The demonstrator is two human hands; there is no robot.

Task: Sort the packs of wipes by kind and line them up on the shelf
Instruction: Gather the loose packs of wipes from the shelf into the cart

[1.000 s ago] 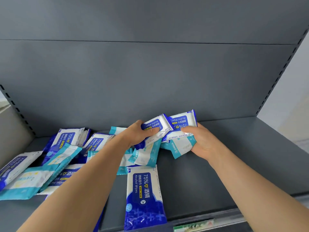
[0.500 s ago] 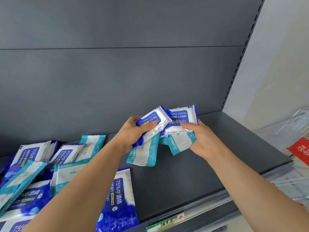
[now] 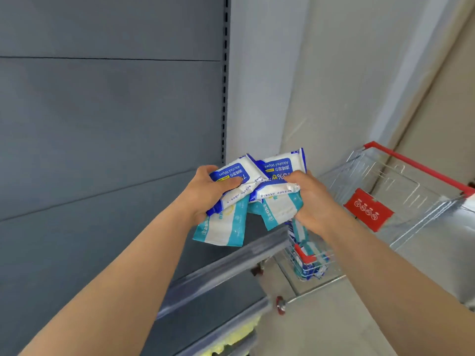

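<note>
Head view: the camera is looking down on both hands at the right end of the shelf [image 3: 115, 222].
Left hand [image 3: 204, 196]: is gripping two packs at once. The thumb is pressing on the left blue pack [image 3: 230, 176], and the left teal pack [image 3: 221, 228] is hanging below it toward six o'clock.
Right hand [image 3: 312, 204]: is curling round two packs as well. It is pinching the right blue pack [image 3: 281, 167] under the thumb, with the right teal pack [image 3: 279, 210] underneath.
Where the packs are: all four are hanging in the air over the shelf's right front corner. The blue ones are touching corner to corner, and none is resting on the board.
Cart [image 3: 401, 191]: is standing on the floor at four o'clock from the hands, with more packs [image 3: 309, 260] lying in its basket.
Step in hand: the person is probably pairing like with like, since each hand is carrying one of each kind.
Doing it well: swapping one pack across would leave one kind per hand. Lowering the packs onto the board first would let it take the weight during the swap.
Lining up: setting each kind against the back panel [image 3: 102, 111] at twelve o'clock, labels turned the same way, would make the row read clean.
Risk: the slick film is likely to slide under a two-pack grip, and a dropped pack could fall past the price rail [image 3: 218, 268] at six o'clock.
</note>
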